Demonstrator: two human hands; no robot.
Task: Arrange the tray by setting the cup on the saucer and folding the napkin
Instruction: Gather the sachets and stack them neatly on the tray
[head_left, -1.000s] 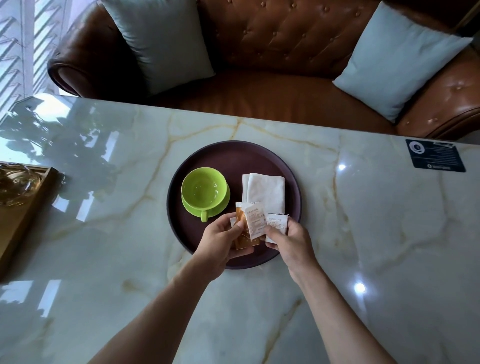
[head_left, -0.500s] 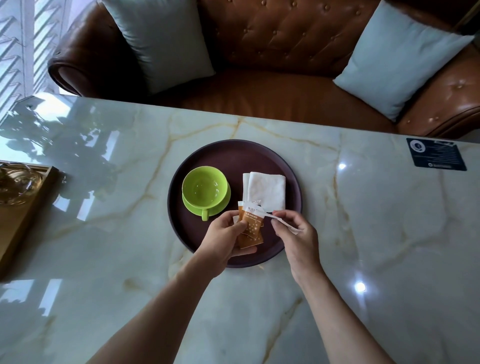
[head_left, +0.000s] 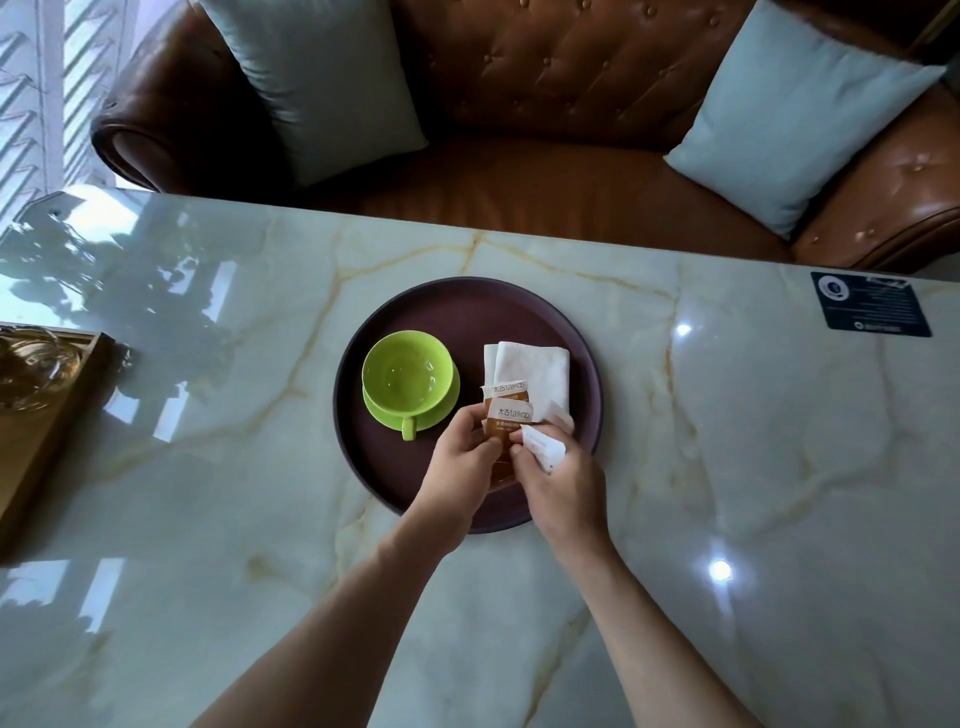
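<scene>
Both hands, left (head_left: 457, 467) and right (head_left: 558, 480), grip sachets (head_left: 506, 410) over the tray (head_left: 467, 306) holding cup (head_left: 405, 376), napkin (head_left: 535, 369).

One view only, from the camera I am wearing on my head. It is looking forward and steeply down across the marble table (head_left: 727, 467), close above the round tray (head_left: 467, 312), with my forearms entering from the bottom edge and the sofa (head_left: 545, 78) filling the top.
</scene>
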